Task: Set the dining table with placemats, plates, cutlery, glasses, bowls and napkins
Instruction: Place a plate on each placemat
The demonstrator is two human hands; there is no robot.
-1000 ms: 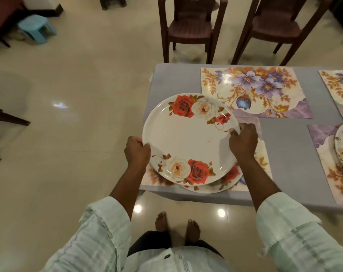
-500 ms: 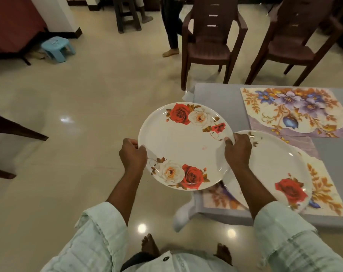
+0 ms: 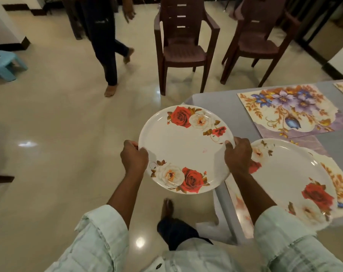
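Both hands carry a rose-printed plate (image 3: 184, 149) level in the air, just off the corner of the table (image 3: 221, 103) and over the floor: the left hand (image 3: 134, 157) is closed on the plate's left rim, and the right hand (image 3: 237, 156) is closed on its right rim with the thumb on top. On the table, just right of the carried plate, a second plate (image 3: 290, 179) of the same pattern already sits on the near placemat (image 3: 341, 185), overhanging that mat's near edge. Beyond it lies a bare floral placemat (image 3: 288, 108), in front of two brown chairs (image 3: 183, 46), and that looks like the likely spot for this plate. To do the step well, keep the two-sided grip and the plate flat, bring it round the table corner without clipping the set plate, lower it squarely onto the middle of the bare mat, then slide the fingers out from under the rim rather than dropping it. A walking person (image 3: 107, 44) crosses the floor beyond the table corner, well apart, so watch the route.
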